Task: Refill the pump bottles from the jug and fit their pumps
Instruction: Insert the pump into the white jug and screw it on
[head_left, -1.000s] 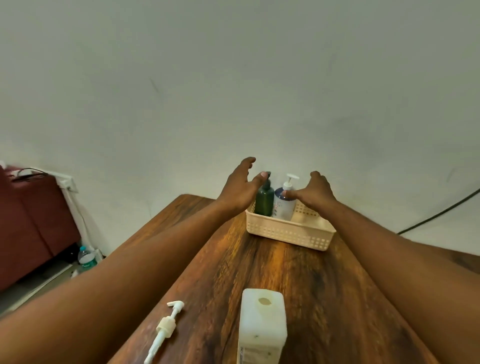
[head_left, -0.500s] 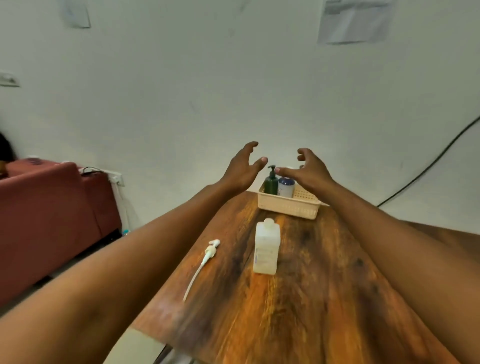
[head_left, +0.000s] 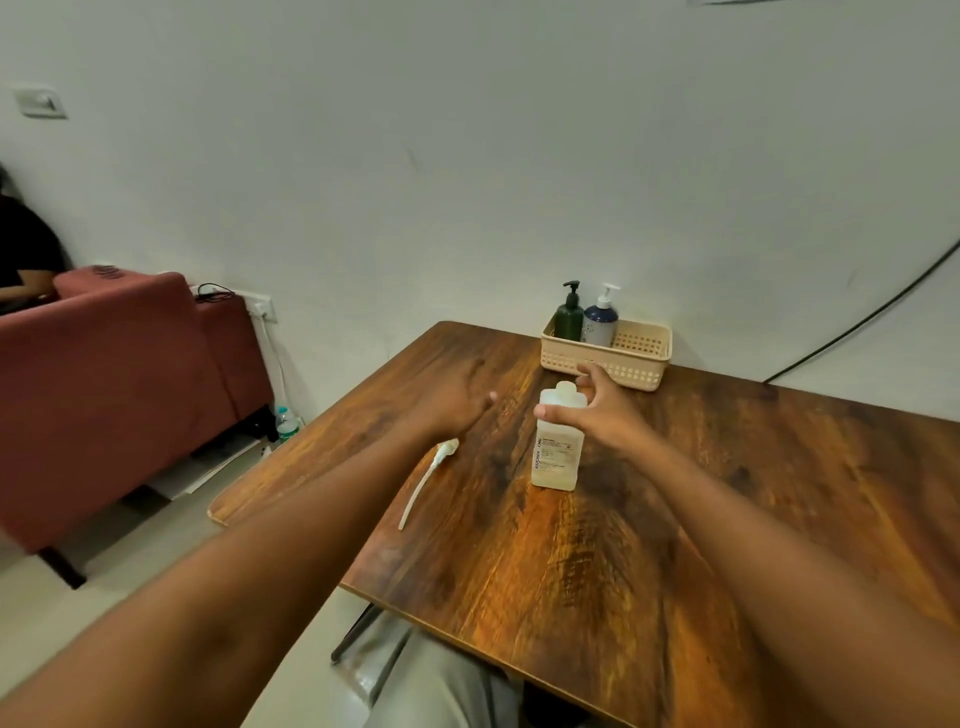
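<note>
A translucent white jug (head_left: 555, 457) with a label stands mid-table on the wooden table (head_left: 727, 493). My right hand (head_left: 605, 410) wraps its shoulder, thumb on the front and fingers behind the cap. My left hand (head_left: 457, 400), blurred and with fingers spread, hovers left of the jug and holds nothing. A loose white pump (head_left: 428, 480) with a long tube lies below that hand. At the back, a cream basket (head_left: 631, 364) holds a dark green bottle (head_left: 569, 319) and a blue-and-white bottle (head_left: 601, 323), each with a pump on top.
The table's left edge drops to the floor, where a red sofa (head_left: 119, 364) and a small water bottle (head_left: 285, 423) stand. A person (head_left: 21, 260) sits at the far left. A black cable (head_left: 857, 322) runs along the wall behind the table.
Both hands have pulled back from the basket toward me. The right hand now sits on the jug's top. The camera has moved back and up, showing more of the table.
</note>
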